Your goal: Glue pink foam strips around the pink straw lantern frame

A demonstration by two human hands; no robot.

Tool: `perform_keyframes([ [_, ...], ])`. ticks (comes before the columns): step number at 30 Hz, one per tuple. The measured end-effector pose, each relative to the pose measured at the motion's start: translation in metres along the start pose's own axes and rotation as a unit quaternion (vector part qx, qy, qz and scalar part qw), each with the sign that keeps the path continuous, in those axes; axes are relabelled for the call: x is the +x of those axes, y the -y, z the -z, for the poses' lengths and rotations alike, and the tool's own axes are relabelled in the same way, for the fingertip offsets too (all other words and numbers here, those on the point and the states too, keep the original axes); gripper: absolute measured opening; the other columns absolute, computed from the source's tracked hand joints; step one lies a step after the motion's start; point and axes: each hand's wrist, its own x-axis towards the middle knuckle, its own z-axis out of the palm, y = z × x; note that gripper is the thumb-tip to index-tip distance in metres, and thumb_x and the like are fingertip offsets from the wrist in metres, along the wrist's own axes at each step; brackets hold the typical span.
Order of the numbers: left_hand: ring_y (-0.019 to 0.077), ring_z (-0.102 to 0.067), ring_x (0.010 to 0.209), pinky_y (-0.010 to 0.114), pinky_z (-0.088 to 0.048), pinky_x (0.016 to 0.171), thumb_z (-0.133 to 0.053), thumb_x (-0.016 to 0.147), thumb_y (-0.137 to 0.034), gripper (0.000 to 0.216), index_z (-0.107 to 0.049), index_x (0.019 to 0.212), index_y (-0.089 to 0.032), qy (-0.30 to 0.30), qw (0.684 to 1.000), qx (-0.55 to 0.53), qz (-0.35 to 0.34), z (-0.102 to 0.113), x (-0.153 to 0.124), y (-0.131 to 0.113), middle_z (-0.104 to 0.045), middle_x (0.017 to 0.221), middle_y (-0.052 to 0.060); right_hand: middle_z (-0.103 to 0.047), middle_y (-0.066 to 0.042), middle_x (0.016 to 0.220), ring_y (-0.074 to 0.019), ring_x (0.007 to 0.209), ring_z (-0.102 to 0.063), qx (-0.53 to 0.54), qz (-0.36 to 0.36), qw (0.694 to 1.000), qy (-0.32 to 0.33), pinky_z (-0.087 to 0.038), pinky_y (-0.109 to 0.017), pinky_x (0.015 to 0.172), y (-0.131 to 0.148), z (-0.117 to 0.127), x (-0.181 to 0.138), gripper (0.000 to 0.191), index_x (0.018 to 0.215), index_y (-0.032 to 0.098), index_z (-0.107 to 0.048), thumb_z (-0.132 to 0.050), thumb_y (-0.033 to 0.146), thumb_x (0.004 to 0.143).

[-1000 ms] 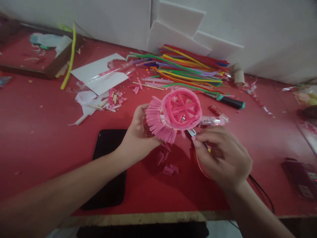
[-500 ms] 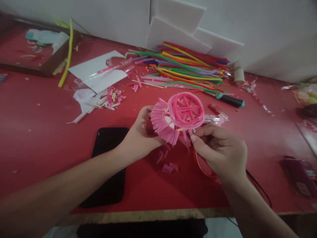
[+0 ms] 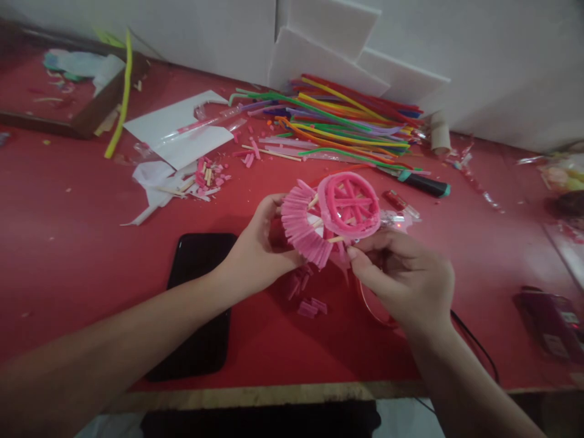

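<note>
My left hand (image 3: 260, 240) is closed around the left side of a pink pipe-cleaner craft (image 3: 349, 204). Its top is a round, spoked wheel, and a fringe of short pink pieces (image 3: 305, 225) fans out below, with thin wooden sticks between. At the craft's lower right edge, my right hand (image 3: 406, 274) pinches thumb and forefinger together on what looks like a short pink pipe-cleaner piece, mostly hidden. Under the craft, several cut pink pieces (image 3: 312, 307) lie on the red table. Partly behind my right hand shows an orange-red curved loop (image 3: 371, 304).
A black phone-like slab (image 3: 191, 340) lies beneath my left forearm. Colourful pipe cleaners (image 3: 347, 121) are heaped at the back, near a dark-handled cutter (image 3: 424, 184). Paper scraps (image 3: 155, 182) lie left. A maroon device (image 3: 550, 322) and black cable (image 3: 479, 350) are right.
The craft has shifted slightly right and tilted a little. My right fingertips have edged left against its lower edge. Both hands keep their hold.
</note>
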Motion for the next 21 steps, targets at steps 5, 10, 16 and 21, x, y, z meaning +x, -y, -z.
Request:
perform_keyframes([
  [5, 0.0203, -0.074, 0.101, 0.032, -0.064, 0.086, -0.089, 0.061, -0.005, 0.062, -0.062, 0.112, -0.027, 0.012, 0.996, -0.073, 0.047, 0.002, 0.001, 0.001, -0.074, 0.113, 0.002, -0.067, -0.003, 0.091, -0.0171, 0.077, -0.063, -0.027, 0.166, 0.985, -0.03, -0.055, -0.033, 0.064, -0.008, 0.01, 0.003, 0.028, 0.111, 0.028, -0.069, -0.076, 0.022, 0.084],
  [10, 0.0194, -0.076, 0.096, 0.03, -0.067, 0.08, -0.089, 0.064, -0.005, 0.061, -0.066, 0.116, -0.029, 0.049, 0.989, -0.112, 0.079, 0.004, -0.001, 0.002, -0.077, 0.111, 0.002, -0.068, -0.004, 0.1, -0.0229, 0.092, -0.067, -0.142, 0.325, 0.933, -0.059, -0.057, -0.043, 0.08, -0.011, 0.013, 0.009, 0.05, 0.125, 0.034, -0.065, -0.078, 0.01, 0.082],
  [16, 0.0241, -0.076, 0.105, 0.033, -0.067, 0.081, -0.088, 0.066, -0.004, 0.067, -0.065, 0.123, -0.03, 0.063, 0.991, -0.081, 0.085, 0.003, -0.003, 0.0, -0.077, 0.119, 0.004, -0.068, -0.002, 0.091, -0.0193, 0.081, -0.066, -0.166, 0.368, 0.911, -0.086, -0.056, -0.04, 0.073, -0.003, 0.01, 0.009, 0.04, 0.11, 0.032, -0.072, -0.078, 0.006, 0.081],
  [21, 0.0218, -0.075, 0.103, 0.032, -0.066, 0.084, -0.089, 0.064, -0.004, 0.064, -0.066, 0.118, -0.03, 0.071, 0.99, -0.091, 0.079, 0.003, -0.003, 0.0, -0.076, 0.117, 0.002, -0.069, 0.0, 0.086, -0.0183, 0.076, -0.065, -0.174, 0.378, 0.905, -0.089, -0.057, -0.04, 0.07, -0.003, 0.011, 0.006, 0.038, 0.105, 0.032, -0.075, -0.079, 0.006, 0.079],
])
